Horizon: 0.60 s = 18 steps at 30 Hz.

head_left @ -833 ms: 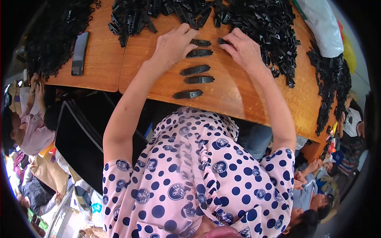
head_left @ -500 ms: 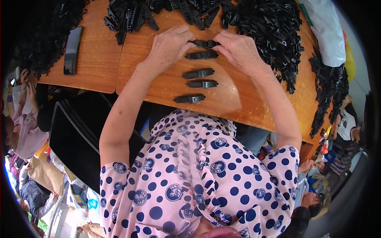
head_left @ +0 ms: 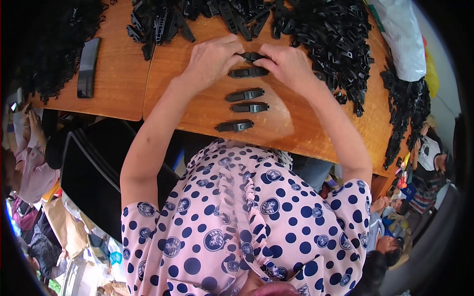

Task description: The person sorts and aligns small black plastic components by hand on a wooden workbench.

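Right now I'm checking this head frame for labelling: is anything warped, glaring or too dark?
Head view: fisheye bends the wooden table edge and blackens the corners; even daylight, mild sheen on the wood; both hands, left hand and right hand, are sharp; the black plastic pieces merge into a dark mass.

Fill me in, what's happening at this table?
A person in a polka-dot top works at a wooden table, both hands together on a small black plastic part at the far end of a row. The left hand and right hand pinch it between their fingers. Four similar clips lie in a row toward the person. Heaps of black parts cover the far edge, and a dark phone lies at left.
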Available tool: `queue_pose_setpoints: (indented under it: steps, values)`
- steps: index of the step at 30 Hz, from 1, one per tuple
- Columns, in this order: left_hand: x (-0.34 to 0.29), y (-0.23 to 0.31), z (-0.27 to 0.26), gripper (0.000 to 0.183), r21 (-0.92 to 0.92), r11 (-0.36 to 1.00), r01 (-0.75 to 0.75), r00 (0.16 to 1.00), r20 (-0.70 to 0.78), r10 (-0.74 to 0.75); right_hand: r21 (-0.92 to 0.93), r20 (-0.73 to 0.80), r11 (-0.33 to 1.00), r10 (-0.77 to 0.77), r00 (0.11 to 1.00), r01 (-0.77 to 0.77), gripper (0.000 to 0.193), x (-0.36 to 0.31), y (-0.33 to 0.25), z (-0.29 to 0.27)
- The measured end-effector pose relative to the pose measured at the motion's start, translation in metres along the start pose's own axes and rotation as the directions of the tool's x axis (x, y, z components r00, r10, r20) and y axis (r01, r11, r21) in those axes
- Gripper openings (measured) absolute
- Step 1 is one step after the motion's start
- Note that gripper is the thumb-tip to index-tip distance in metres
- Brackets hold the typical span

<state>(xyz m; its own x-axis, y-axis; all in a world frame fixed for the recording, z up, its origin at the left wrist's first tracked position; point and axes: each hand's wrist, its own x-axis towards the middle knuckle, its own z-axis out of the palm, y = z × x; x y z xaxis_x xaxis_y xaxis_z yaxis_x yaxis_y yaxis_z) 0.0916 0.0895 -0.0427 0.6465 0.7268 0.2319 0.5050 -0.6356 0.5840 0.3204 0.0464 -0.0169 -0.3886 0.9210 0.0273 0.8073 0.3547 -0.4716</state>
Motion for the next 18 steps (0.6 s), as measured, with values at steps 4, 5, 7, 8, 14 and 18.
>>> queue_pose_setpoints:
  steps: [4,5,7,8,14,18]
  values:
    - [0.025,-0.006,-0.005,0.021,0.008,0.999,-0.047,0.997,-0.053,0.048,-0.006,-0.205,0.997,0.075,0.976,-0.078,0.030,0.019,0.011,-0.022]
    - [0.035,-0.006,-0.005,0.025,0.076,0.994,-0.078,0.988,-0.127,0.087,-0.147,-0.237,0.987,0.029,0.971,-0.066,0.030,0.026,0.021,-0.020]
    - [0.045,-0.018,0.001,0.027,0.255,0.960,-0.114,0.988,-0.069,0.136,-0.373,-0.215,0.925,-0.010,0.977,-0.073,0.031,0.033,0.036,-0.006]
    - [0.048,-0.018,0.000,0.028,0.420,0.896,-0.143,0.987,-0.009,0.161,-0.457,-0.167,0.886,0.004,0.986,-0.081,0.031,0.037,0.034,0.000]
    - [0.031,0.001,0.010,0.035,0.460,0.861,-0.215,0.967,-0.026,0.255,-0.414,-0.126,0.905,0.051,0.991,-0.099,0.033,0.006,0.040,-0.010]
    - [0.024,0.017,0.014,0.033,0.379,0.896,-0.230,0.966,-0.023,0.258,-0.187,-0.295,0.977,0.041,0.955,-0.099,0.041,-0.014,0.040,-0.017]
